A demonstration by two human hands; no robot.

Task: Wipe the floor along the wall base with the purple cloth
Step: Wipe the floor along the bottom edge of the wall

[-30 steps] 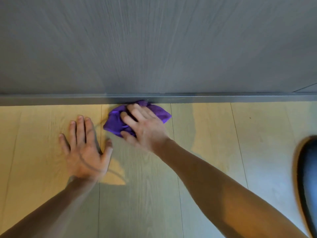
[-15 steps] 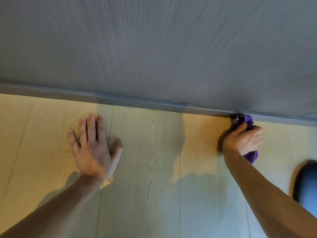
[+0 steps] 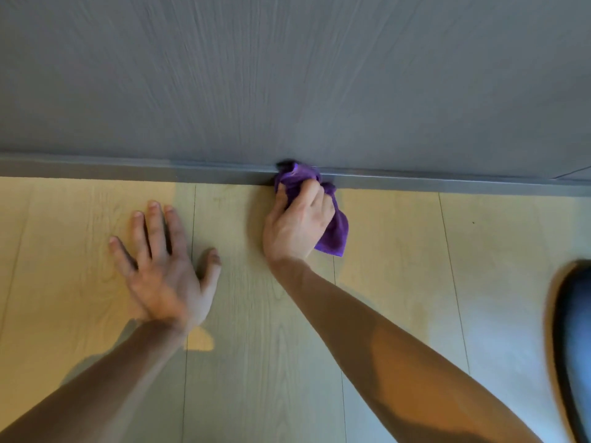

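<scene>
My right hand (image 3: pixel 299 223) grips the bunched purple cloth (image 3: pixel 335 235) and presses its upper end against the grey skirting strip (image 3: pixel 128 169) at the foot of the grey wood-grain wall (image 3: pixel 287 75). Part of the cloth hangs out to the right of my fist onto the light wooden floor (image 3: pixel 399 251). To the left, my left hand (image 3: pixel 163 273) lies flat on the floor with fingers spread, holding nothing, about a hand's width from the skirting.
A dark rounded object (image 3: pixel 572 340) with a tan rim sits at the right edge on the floor, blurred. The plank floor stretches left and right along the wall.
My right hand swept the cloth right along the skirting, then came back left towards the middle. The cloth went from spread flat to bunched in my fist. My left hand stayed planted.
</scene>
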